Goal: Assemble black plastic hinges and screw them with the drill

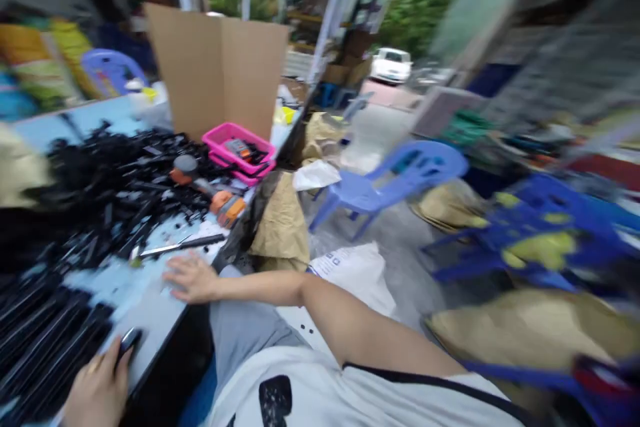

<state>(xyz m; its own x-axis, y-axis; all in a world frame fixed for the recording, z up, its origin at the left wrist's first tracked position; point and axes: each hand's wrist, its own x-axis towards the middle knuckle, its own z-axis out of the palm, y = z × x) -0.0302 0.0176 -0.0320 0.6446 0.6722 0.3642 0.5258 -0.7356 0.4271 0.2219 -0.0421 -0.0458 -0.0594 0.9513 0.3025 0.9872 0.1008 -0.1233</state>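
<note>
At the lower left, my left hand (pixel 100 383) is closed on a small glossy black piece (pixel 130 341) above the table edge. My right hand (pixel 193 277) lies on the light blue table top (pixel 150 320) near its edge, fingers spread and somewhat blurred, holding nothing that I can see. Just beyond it rests a long tool with a black handle and a metal shaft (pixel 183 245). An orange and grey mallet-like tool (pixel 205 193) is farther back. Beside my left hand lie long black strips or tubes (pixel 50 340) in a row.
A heap of black parts (pixel 130 173) covers much of the table. Behind it stand a pink basket (pixel 215 137) and a folded cardboard sheet (pixel 200 67). On the floor to the right are blue plastic chairs (pixel 365 193), a white sack (pixel 355 273) and brown sacks (pixel 283 227).
</note>
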